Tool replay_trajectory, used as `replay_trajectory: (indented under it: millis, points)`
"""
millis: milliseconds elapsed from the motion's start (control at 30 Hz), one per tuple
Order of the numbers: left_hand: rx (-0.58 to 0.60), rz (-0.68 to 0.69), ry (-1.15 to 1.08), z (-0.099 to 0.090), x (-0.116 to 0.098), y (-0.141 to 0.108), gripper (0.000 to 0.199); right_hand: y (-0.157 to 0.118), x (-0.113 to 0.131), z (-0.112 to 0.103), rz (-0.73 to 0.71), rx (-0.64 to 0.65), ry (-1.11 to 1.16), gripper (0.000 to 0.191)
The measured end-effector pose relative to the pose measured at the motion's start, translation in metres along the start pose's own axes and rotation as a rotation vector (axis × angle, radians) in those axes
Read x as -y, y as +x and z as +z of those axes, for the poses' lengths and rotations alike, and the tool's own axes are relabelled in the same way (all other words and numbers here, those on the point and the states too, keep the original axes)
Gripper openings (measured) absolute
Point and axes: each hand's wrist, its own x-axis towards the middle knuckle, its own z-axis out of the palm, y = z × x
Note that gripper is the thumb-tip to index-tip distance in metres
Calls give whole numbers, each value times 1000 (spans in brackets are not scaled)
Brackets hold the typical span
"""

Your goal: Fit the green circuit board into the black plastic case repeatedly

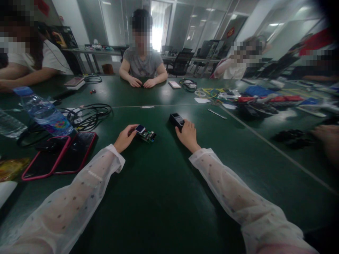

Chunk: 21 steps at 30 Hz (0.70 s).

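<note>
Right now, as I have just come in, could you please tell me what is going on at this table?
A person has both hands over a green table. The left hand holds a circuit board at the end with a small screen. The right hand is on a black device, apart from the board. Across the table, someone in a grey T-shirt sits with their hands on it.

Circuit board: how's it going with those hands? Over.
Left hand holds board. Right hand grips black case. Wrench off to the right, apart from both.
</note>
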Motion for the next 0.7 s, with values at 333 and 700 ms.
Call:
replay_trajectory:
  millis: [333, 700]
  points:
    - [27, -27, 30, -2, -4, -2, 36, -2, 6, -9, -70, -52, 33, 61]
    - [-18, 9, 40, -1, 5, 1, 35, -1, 8, -9, -108, -150, 307, 50]
